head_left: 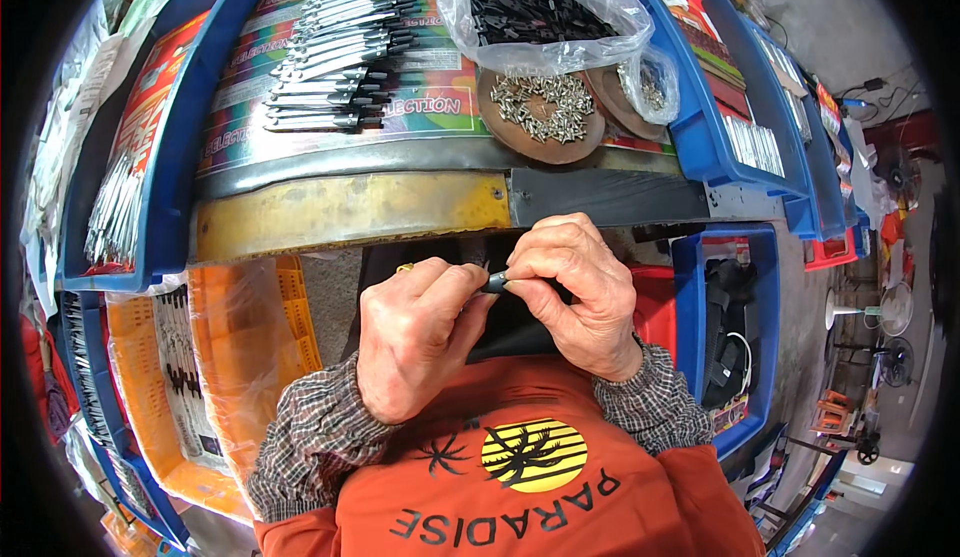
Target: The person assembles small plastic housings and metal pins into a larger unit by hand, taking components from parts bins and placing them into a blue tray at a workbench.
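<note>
Yellow table edge runs near left fingers and right fingers pinching a dark piece.

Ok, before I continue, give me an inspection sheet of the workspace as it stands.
Surface: colourful printed cover on the bench; front edge scuffed.
Job's things: small dark piece in hand; row of silver-and-black pieces; clear bag of black parts; brown dish of small metal pieces.
Clutter: loaded blue trays flank the cover.
Hands: left hand and right hand both pinch the dark piece.
Cables: white cord in the lower-right blue bin.
Surroundings: orange crate lower left; fans far right.
</note>
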Motion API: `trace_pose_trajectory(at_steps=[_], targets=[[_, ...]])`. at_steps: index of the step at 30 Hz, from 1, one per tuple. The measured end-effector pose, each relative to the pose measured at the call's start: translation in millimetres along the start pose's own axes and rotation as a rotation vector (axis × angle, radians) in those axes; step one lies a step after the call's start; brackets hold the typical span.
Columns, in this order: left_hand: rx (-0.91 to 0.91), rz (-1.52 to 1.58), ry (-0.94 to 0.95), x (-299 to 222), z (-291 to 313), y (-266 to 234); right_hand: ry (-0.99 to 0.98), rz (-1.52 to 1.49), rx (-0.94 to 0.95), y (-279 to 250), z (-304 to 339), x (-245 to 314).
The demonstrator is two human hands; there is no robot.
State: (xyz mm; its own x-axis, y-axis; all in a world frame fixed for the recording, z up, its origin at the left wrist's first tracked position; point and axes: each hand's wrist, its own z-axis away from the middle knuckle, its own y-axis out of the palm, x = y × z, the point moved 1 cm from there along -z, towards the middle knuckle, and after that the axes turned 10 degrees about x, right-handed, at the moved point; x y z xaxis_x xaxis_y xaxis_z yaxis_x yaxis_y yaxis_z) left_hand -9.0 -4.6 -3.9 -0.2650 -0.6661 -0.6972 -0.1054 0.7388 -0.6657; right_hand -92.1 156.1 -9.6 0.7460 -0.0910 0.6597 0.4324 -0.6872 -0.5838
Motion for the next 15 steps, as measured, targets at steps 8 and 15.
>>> trace_pose_trajectory(at_steps=[8, 15], targets=[[-0.033, -0.110, 0.068, -3.8, -0.7, 0.2, -0.091, 0.163, -0.045, 1.7, 2.8, 6.9], [-0.044, -0.134, 0.089, -0.2, 3.1, 7.0, -0.266, 0.552, 0.008, 7.8, 17.5, 8.0]])
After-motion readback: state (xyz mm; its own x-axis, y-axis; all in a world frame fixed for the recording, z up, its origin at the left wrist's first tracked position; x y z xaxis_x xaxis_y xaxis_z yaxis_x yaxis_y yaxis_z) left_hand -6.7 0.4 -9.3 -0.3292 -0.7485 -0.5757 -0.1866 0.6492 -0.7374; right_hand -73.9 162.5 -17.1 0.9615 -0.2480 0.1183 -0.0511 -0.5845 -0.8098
